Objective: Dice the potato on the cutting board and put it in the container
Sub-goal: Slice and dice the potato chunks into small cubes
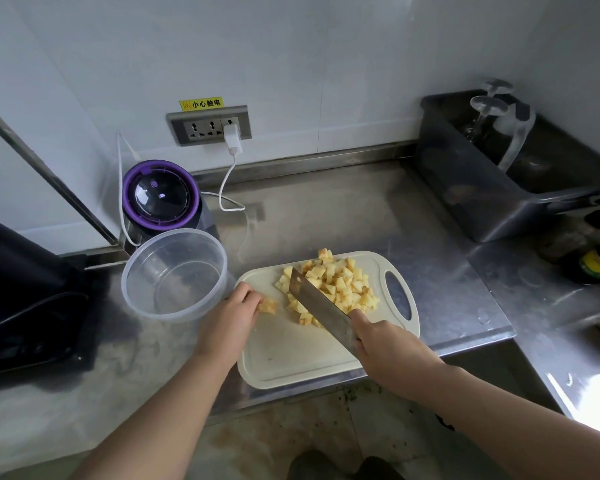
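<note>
Step in hand: final cuts, dicing judged nearly complete. Most of the potato point(336, 285) lies as a heap of cubes on the far half of the board point(291, 355), which sits on the worktop point(378, 220). One small piece point(268, 305) remains near the board's left edge, pinched under the curled fingers of the left hand point(236, 313). The right hand point(378, 337) is wrapped round the handle of the knife point(317, 303). The blade's long axis runs near-right to far-left, tip toward the container point(174, 275), along the heap's left side. The container stands just left of the board and holds no potato. Next move calls for cutting the last piece with fingertips kept back, then transfer.
</note>
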A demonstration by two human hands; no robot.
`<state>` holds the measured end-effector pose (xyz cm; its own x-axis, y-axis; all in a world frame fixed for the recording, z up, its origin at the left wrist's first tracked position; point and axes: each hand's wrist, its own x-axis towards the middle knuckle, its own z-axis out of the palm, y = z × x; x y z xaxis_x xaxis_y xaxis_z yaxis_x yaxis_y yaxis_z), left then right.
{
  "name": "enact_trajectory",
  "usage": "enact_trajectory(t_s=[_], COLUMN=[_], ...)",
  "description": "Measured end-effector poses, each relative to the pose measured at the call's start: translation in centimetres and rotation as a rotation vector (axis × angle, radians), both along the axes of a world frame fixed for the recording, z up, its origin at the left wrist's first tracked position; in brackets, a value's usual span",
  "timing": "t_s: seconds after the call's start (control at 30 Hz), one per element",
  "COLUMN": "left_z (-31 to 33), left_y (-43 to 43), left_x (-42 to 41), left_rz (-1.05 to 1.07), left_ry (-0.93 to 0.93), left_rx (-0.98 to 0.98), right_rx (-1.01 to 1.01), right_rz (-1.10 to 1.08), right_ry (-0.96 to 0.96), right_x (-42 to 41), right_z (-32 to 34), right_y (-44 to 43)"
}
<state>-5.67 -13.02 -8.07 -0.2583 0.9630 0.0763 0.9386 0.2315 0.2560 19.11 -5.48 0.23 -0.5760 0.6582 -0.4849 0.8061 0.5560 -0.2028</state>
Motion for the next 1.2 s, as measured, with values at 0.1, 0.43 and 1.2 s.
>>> enact_trajectory(t_s=[0.1,0.43,1.2], left_z=[-0.4,-0.1,1.8], left_y=[-0.3,-1.5,-0.5], left_x=[-0.1,0.2,1.4], left_rz=[-0.003,-0.034,0.051], left_ry=[-0.006,-0.049,-0.449], left_rx=[-0.033,-0.023,-0.313], right_rx=[-0.005,-0.016,-0.005], right_rz=[-0.010,0.031,0.027], right_ry=[0.002,0.013,0.035], right_x=[0.1,-0.4,-0.2], right_z=[-0.1,0.2,0.7], right_y=[0.0,-0.1,-0.2])
